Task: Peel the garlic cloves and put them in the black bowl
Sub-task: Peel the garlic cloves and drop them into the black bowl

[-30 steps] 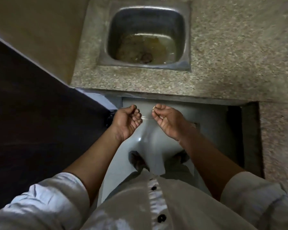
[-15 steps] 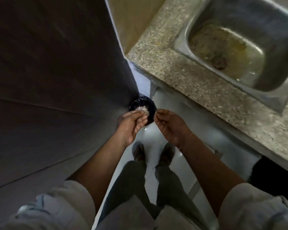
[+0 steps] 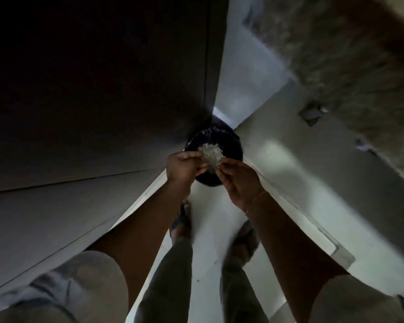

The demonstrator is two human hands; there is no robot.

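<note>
**Both hands meet over the black bin**

We look straight down, and both hands are close together above a black bin (image 3: 232, 145) that stands on the pale floor (image 3: 289, 194) in a corner; inside it lies a pale, flaky heap (image 3: 212, 155), which looks like garlic skin, though blur leaves that unsure. The left hand (image 3: 183, 165) sits at 8 o'clock of the heap, fingers curled in with the thumb laid over them; the right hand (image 3: 241, 183) sits at 4 o'clock, fingertips (image 3: 222, 168) pinched together right at the heap's near edge. The two hands are almost touching; whether either pinch has a clove or a scrap in it, I cannot tell, it is too small and dim. At 9 o'clock of the bin rises a dark panel (image 3: 91, 89); at 2 o'clock runs the speckled stone tabletop (image 3: 348, 54), blurred. At 6 o'clock, under the forearms, two sandalled feet (image 3: 182, 220) stand on the floor; light sleeves (image 3: 86, 283) fill the bottom corners.
</note>
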